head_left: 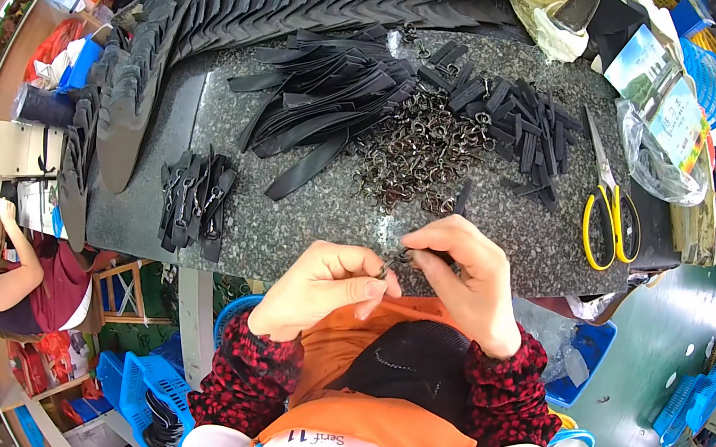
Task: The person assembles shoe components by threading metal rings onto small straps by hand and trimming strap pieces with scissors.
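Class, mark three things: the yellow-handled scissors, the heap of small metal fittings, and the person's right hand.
Yellow-handled scissors (610, 181): head view, around the pivot between blades and handles.
Heap of small metal fittings (428, 153): head view, middle of the heap.
Right hand (474, 280): head view, back of the hand.

"What do we see at upper centre?"
"Glossy metal clasps (433, 151) on our speckled, stone-like table (514, 232)."
"And toward the right?"
"We see smooth metal scissors (610, 182), plastic-looking handles (615, 212) and a shiny clear plastic bag (675, 189)."
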Tool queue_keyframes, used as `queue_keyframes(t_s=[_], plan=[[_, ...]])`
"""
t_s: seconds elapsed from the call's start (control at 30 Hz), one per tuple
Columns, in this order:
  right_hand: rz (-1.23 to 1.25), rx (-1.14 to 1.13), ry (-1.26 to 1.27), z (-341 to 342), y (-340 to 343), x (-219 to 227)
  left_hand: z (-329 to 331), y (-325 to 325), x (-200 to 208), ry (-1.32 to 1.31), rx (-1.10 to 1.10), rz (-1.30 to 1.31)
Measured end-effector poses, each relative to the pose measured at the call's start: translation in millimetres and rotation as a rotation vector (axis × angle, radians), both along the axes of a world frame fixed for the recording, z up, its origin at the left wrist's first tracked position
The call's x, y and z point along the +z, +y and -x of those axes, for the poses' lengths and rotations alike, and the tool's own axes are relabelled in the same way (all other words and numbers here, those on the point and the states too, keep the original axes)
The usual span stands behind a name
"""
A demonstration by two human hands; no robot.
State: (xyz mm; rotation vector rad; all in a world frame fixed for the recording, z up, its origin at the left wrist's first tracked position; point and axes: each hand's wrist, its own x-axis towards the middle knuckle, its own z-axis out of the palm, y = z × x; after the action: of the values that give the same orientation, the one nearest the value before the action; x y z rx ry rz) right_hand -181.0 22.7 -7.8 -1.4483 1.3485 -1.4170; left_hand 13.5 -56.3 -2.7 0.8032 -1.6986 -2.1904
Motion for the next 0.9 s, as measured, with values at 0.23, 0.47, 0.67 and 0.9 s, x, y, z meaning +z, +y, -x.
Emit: queue_keyframes(t_s=[0.23,0.47,0.67,0.9], plan=[[0.232,-0.015,0.239,-5,0,-4,10,15,1,0.18,-0.13,-0.351],[0.47,-0.119,0.452,-2,-4,-3,8,15,16,0.113,-0.097,-0.356],[0.491,-0.046,0.454,-3,-2,-2,10,17,1,0.277,-0.078,-0.174],[0.061,-0.123,0.009,-5,6,1,12,23,12,0.192,0.14,-0.124]])
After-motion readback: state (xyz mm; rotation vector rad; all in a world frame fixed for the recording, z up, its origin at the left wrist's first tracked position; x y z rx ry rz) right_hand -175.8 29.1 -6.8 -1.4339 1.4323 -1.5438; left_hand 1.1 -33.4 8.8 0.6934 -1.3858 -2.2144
